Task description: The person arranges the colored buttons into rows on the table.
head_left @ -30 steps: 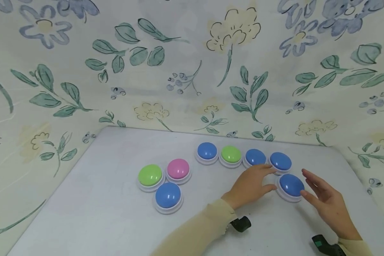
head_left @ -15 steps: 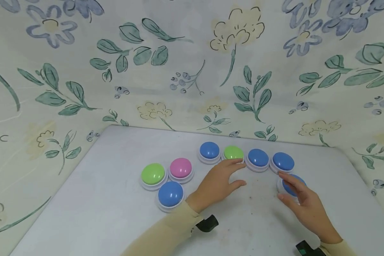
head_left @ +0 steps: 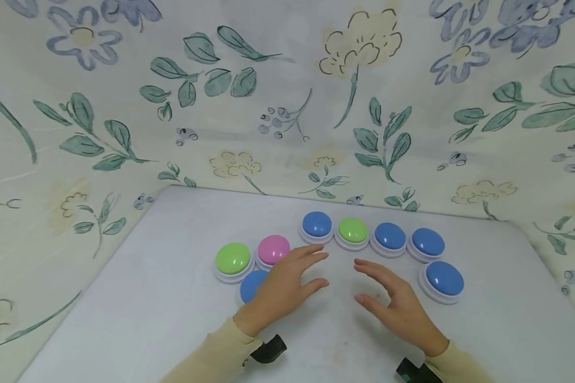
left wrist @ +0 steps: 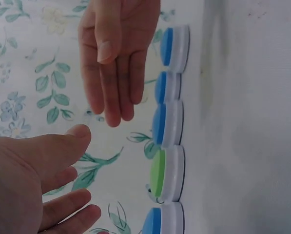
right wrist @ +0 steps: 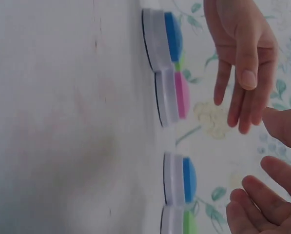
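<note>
My left hand (head_left: pixel 280 282) hovers over the table with its fingers extended, overlapping a pink dome button (head_left: pixel 273 248) and a blue dome button (head_left: pixel 252 285) in the head view. A green dome button (head_left: pixel 232 259) sits beside these two. To the right, my right hand (head_left: pixel 402 308) is held with spread fingers and nothing in it, its palm facing the left one. Past its fingers an arc of round buttons runs along the back: a blue one (head_left: pixel 317 224), a green one (head_left: pixel 353 230), then blue ones (head_left: pixel 390 236) curving forward to the nearest blue button (head_left: pixel 444 279).
All the buttons have white round bases on a white table (head_left: pixel 139 298). A floral cloth (head_left: pixel 287 106) stands behind and at the sides. Each wrist carries a black camera mount, such as the left mount (head_left: pixel 269 349).
Both hands have moved left, away from the nearest blue button at the right end of the arc. The buttons stay in place on the table, and the head view has shifted slightly.
</note>
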`<state>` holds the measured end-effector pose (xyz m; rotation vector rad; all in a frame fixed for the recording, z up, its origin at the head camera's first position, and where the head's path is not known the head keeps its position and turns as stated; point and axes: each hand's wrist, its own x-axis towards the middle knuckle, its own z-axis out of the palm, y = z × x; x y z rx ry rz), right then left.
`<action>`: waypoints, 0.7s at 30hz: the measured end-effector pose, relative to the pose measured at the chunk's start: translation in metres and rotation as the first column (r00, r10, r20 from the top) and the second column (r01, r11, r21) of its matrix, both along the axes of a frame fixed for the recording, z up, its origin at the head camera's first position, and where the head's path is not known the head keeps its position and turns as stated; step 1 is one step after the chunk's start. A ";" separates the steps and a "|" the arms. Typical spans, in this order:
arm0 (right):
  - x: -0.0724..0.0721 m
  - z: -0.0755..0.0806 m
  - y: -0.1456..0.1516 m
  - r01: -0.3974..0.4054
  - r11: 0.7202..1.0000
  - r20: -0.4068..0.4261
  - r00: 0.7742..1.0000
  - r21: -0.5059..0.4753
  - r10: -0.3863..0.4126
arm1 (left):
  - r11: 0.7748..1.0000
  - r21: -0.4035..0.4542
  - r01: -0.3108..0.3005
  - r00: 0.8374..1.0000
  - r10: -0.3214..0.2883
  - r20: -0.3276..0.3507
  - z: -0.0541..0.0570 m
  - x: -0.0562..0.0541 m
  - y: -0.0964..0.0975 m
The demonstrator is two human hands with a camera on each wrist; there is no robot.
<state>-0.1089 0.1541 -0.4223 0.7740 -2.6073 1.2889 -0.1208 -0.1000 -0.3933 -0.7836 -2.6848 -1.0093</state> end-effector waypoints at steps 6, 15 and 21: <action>-0.001 -0.007 -0.020 -0.041 0.999 0.013 0.999 -0.035 0.041 | 0.999 0.005 -0.040 0.999 0.040 -0.003 -0.002 0.011 -0.021; -0.001 -0.006 -0.055 -0.107 0.993 0.011 0.994 -0.055 0.108 | 0.990 -0.012 -0.142 0.990 0.142 -0.027 -0.010 0.025 -0.060; -0.003 -0.007 -0.081 -0.172 0.985 0.014 0.985 -0.018 0.172 | 0.979 -0.056 -0.196 0.981 0.196 -0.006 -0.007 0.032 -0.080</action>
